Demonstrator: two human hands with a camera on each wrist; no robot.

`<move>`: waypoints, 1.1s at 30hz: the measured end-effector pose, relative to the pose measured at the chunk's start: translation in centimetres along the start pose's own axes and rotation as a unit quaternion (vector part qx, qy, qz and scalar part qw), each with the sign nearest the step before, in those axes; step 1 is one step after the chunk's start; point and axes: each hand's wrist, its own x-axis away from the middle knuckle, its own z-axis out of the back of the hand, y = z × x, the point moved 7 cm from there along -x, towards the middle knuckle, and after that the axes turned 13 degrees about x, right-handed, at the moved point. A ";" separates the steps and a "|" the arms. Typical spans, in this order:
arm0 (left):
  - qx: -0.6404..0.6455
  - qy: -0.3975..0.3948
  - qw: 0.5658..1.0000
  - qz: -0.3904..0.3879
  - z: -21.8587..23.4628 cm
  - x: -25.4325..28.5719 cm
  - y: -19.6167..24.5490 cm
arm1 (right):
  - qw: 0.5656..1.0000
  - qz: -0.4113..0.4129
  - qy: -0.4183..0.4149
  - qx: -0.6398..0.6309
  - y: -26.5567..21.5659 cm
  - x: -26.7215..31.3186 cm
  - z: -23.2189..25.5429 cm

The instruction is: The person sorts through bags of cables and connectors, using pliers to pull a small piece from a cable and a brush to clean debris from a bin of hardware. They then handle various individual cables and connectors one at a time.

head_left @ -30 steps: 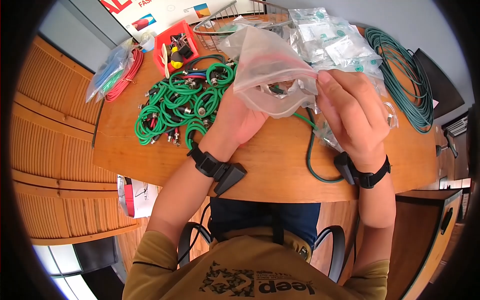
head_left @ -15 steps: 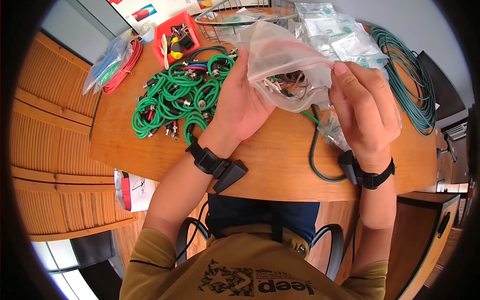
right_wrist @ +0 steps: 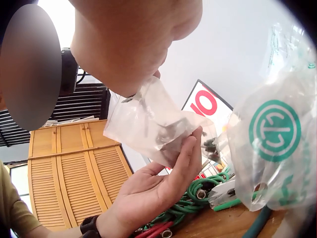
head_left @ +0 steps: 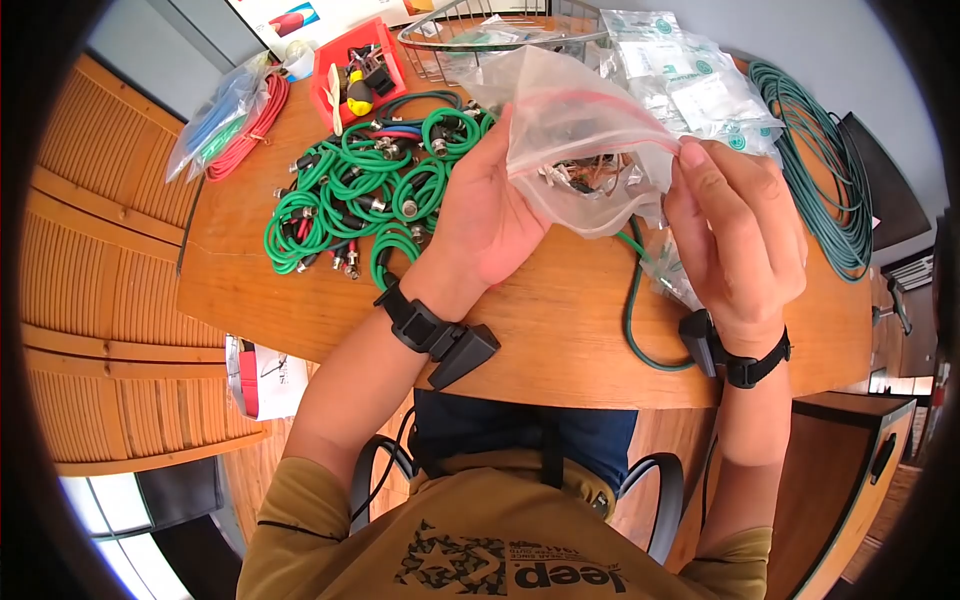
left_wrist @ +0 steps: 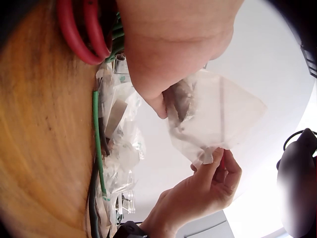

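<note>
A frosted zip bag (head_left: 565, 105) with a red seal line is held up over the table, its mouth gaping toward the head camera. Inside lies a jumble of small metallic and copper-coloured pieces (head_left: 592, 178), too small to name. My left hand (head_left: 485, 220) holds the bag from below and the side; its fingers (right_wrist: 185, 153) lie against the bag in the right wrist view. At the bag's other edge, my right hand (head_left: 740, 235) pinches the rim between thumb and fingertips. Coiled green cables (head_left: 345, 205) with metal connectors lie left of my left hand.
A red bin (head_left: 352, 75) of tools and a wire basket (head_left: 430, 45) stand at the back. Printed clear bags (head_left: 685, 80) lie behind my right hand, beside a dark green cable coil (head_left: 815, 170). Bagged wires (head_left: 215, 130) and a red coil (head_left: 262, 130) sit far left.
Both hands and the bag have shifted slightly right. The bag has tilted and its mouth has spread, so the small pieces inside show more than a second ago.
</note>
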 end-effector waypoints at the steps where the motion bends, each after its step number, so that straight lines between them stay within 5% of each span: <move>1: 0.005 0.000 1.000 -0.004 0.1 0.2 0.0 | 1.000 -0.001 -0.003 0.004 0.0 0.0 0.0; 17: 0.029 0.073 0.995 -0.053 2.4 0.3 0.2 | 1.000 0.004 -0.003 0.007 -0.8 -0.3 0.4; 33: 0.014 0.056 0.996 -0.061 2.2 0.1 0.3 | 0.995 0.043 -0.036 0.080 -1.1 -0.2 -0.2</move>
